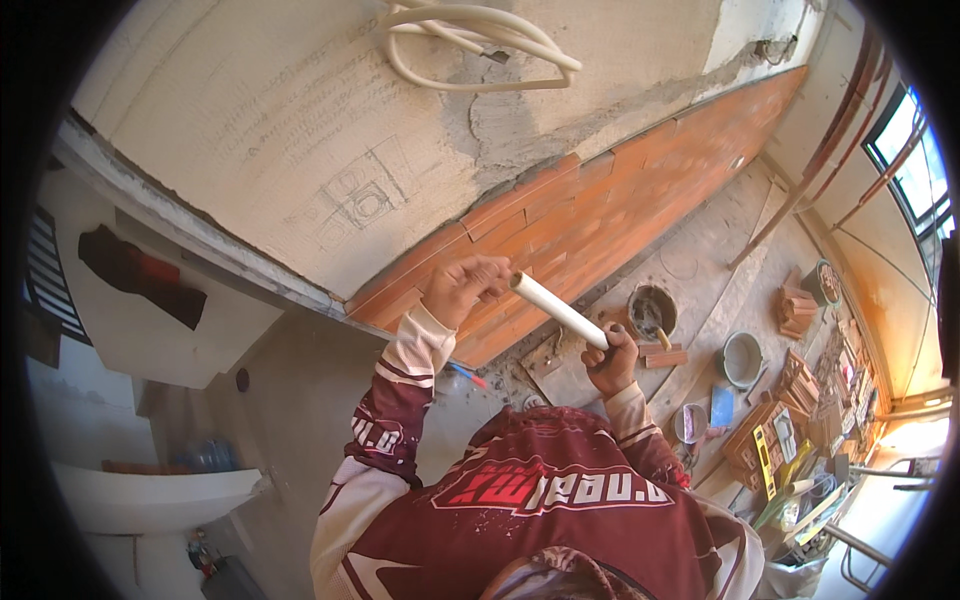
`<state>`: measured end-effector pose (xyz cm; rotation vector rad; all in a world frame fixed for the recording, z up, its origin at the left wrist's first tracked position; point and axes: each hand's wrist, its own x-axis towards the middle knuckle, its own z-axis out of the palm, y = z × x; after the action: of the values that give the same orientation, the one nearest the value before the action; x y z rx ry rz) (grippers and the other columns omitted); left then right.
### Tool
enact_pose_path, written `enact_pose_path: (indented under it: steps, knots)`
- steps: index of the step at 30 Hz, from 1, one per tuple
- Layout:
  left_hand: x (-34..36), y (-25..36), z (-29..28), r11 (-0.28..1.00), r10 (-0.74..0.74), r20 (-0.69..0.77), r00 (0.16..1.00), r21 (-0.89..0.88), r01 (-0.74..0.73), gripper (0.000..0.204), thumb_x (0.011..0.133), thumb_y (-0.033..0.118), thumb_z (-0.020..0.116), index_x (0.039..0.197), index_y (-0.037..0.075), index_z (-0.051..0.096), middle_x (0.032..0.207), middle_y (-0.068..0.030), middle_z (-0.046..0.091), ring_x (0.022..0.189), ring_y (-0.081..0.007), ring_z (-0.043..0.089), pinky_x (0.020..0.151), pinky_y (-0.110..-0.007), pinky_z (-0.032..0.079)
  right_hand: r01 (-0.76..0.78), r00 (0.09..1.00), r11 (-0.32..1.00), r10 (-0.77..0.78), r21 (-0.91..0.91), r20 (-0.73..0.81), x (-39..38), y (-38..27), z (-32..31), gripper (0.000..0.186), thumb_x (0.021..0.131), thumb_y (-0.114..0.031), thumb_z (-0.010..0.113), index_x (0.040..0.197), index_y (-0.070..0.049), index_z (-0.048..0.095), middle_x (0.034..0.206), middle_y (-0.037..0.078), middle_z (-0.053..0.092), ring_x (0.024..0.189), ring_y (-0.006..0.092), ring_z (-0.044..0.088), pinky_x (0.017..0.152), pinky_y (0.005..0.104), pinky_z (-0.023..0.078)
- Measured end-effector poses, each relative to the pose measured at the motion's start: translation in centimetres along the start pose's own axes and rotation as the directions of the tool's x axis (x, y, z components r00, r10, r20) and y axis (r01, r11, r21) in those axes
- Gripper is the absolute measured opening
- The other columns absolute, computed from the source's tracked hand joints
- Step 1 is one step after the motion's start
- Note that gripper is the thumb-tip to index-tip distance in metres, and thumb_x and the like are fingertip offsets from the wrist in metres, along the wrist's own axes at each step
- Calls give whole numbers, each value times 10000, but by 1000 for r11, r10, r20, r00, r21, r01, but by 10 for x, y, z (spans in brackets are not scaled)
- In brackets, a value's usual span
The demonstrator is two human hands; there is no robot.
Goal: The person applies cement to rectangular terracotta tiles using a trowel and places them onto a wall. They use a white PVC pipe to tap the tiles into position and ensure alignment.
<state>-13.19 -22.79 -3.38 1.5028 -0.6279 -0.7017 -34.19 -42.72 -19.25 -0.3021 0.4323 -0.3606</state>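
A short white plastic pipe slants between my two hands, its open end up and to the left. My right hand is closed around the pipe's lower end. Beside the upper opening, my left hand is raised with its fingers loosely bent and apart; nothing shows in it. Just beyond the hands runs a low course of orange brick tiles along the foot of a pale plastered wall.
A coil of cream tubing hangs from the wall above. On the floor to the right are a dark mortar bucket, a grey bucket, stacked bricks and a yellow level. Reddish poles lean at the far right.
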Motion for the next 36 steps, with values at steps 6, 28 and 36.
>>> enact_pose_path:
  steps: [6, 28, 36]
  knots:
    - [-16, -6, 9, 988, 56, 125, 991, -150, -37, 227, 945, 92, 620, 1137, -20, 663, 961, -82, 691, 847, -128, 643, 729, -247, 545, -127, 992, 992, 128, -24, 21, -1, 5, -7, 21, 804, -149, 552, 818, -136, 545, 631, 8, 480, 486, 164, 421, 460, 309, 315]
    - [-49, 3, -32, 861, 508, -589, 628, 319, -397, 207, 989, 186, 566, 860, 25, 594, 818, -57, 668, 688, -74, 581, 639, -235, 511, -212, 969, 972, 223, 104, -103, -5, -2, -57, 44, 813, -159, 531, 837, -128, 552, 697, 19, 519, 484, 140, 420, 443, 287, 347]
    - [-67, -78, -43, 678, 338, -395, 854, 731, 70, 362, 830, 12, 643, 1191, -3, 624, 982, -186, 684, 925, -354, 665, 815, -396, 528, -119, 949, 992, 122, 29, -291, -2, -12, -74, 93, 858, -184, 506, 857, -97, 541, 700, 23, 503, 499, 135, 447, 456, 283, 389]
